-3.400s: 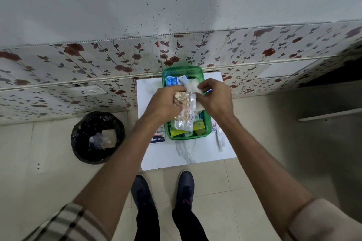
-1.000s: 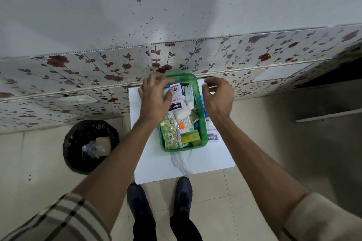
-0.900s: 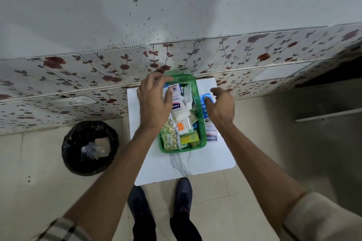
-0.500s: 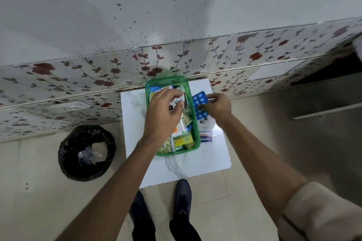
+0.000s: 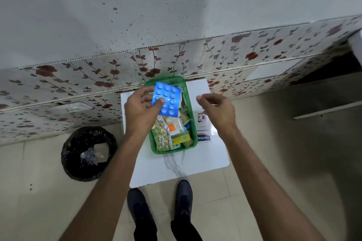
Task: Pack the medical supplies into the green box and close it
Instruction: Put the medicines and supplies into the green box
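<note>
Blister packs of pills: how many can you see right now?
2: a blue blister pack held by the left hand above the green box, a yellowish pack lying inside. Others may be buried.

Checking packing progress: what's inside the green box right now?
In the green box: a tablet pack, a swab packet and a yellow carton. The far half is covered by the left hand and its blue blister pack.
</note>
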